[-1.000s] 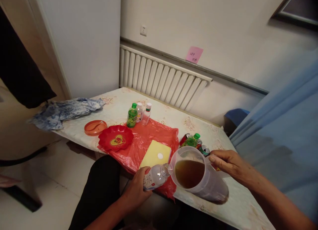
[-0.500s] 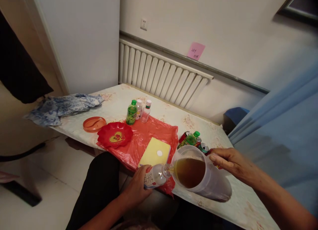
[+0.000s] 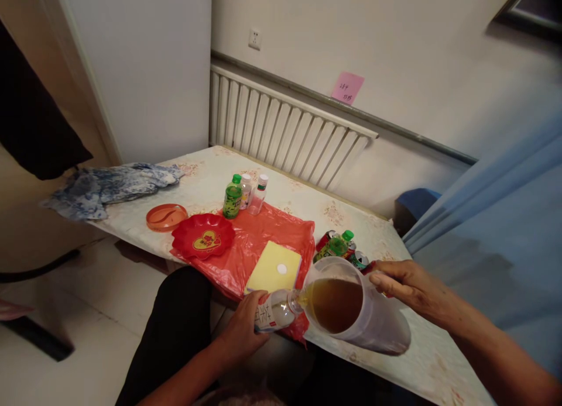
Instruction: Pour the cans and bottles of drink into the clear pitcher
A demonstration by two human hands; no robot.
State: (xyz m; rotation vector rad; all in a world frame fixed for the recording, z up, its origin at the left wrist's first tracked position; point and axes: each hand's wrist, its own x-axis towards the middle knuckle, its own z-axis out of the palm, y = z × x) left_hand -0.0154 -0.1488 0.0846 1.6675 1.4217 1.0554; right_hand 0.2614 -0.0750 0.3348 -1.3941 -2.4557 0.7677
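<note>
Brown liquid is being poured from jug to bottle, low centre of frame.

The bottle (image 3: 274, 313) is gripped by the left hand (image 3: 243, 331) and seems nearly empty; the tilted, well-filled jug (image 3: 351, 309) is clasped by the right hand (image 3: 406, 289).

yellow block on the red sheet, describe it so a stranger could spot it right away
On the table, find the red plastic sheet. At its near edge, just behind the left hand, lies the yellow block: the only flat pale-yellow rectangle, with a small white disc on top.
</note>
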